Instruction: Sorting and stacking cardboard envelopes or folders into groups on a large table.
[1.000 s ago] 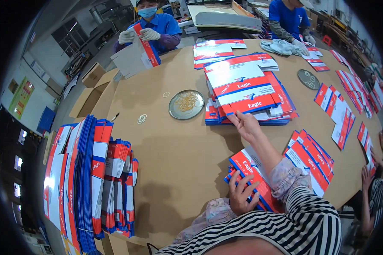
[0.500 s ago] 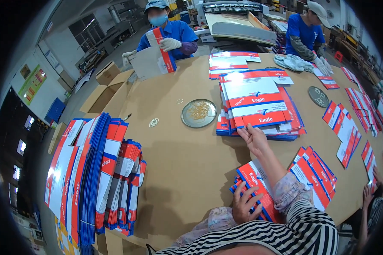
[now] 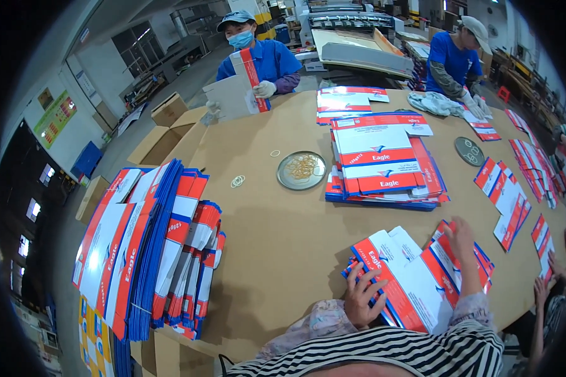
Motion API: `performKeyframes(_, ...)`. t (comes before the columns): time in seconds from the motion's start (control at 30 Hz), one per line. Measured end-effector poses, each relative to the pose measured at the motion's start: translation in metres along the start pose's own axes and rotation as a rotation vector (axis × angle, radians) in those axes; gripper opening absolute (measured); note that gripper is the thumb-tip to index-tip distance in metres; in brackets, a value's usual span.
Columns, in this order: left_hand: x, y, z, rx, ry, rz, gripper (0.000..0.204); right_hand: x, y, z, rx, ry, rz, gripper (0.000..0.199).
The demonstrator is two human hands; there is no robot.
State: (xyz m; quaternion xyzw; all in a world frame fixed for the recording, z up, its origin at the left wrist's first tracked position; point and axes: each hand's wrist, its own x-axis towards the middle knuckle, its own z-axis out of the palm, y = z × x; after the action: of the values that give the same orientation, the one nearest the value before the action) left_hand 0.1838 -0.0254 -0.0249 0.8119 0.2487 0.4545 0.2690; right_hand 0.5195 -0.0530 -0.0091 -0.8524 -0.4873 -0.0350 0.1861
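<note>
Near my front edge of the table lies a small stack of flat printed cartons (image 3: 393,276), red, white and blue. My left hand (image 3: 363,298) rests on its left side, fingers spread over the red panel, apparently holding nothing. My right hand (image 3: 462,242) is to the right, at the top edge of a fanned pile of similar cartons (image 3: 484,267); its fingertips are smeared and partly hidden. Farther off in the middle stands a taller pile of flat cartons (image 3: 377,151), with neither hand on it.
At left rises a tall bundle of cartons (image 3: 129,251). A round metal dish (image 3: 300,170) holds rubber bands; loose bands (image 3: 238,181) lie nearby. A second dish (image 3: 470,151) sits right. Two co-workers stand across the table, one holding a carton (image 3: 236,94). Another person's hands (image 3: 550,279) show far right.
My right hand has left the front edge of the middle pile and moved right and nearer, to the fanned pile. More of the near stack's white panels now show. The view has shifted slightly.
</note>
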Motion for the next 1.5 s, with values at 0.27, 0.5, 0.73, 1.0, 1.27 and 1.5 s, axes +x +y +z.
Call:
performKeyframes(0.27,-0.006,0.007,-0.011,0.021,-0.029,-0.088,0.041,-0.039,0.109,0.019,-0.242,-0.053,0.24,0.059)
performKeyframes(0.5,-0.019,0.031,-0.019,-0.185,0.043,-0.397,0.092,-0.042,0.097,0.016,-0.26,0.064,0.112,0.048)
performKeyframes(0.73,-0.058,0.02,0.007,-0.627,0.132,-0.869,0.118,-0.047,0.099,0.008,-0.172,0.076,0.17,0.05)
performKeyframes(1.0,-0.032,0.046,0.037,-1.167,-0.01,-1.16,0.076,-0.045,0.064,0.012,-0.063,-0.066,0.319,0.053)
performKeyframes(1.27,-0.017,0.031,0.057,-1.034,0.014,-1.266,0.07,-0.066,0.086,0.026,-0.252,0.206,0.336,0.054)
performKeyframes(1.5,0.017,0.03,0.036,-1.075,-0.156,-1.48,0.065,-0.07,0.092,0.025,-0.187,0.163,0.447,0.058)
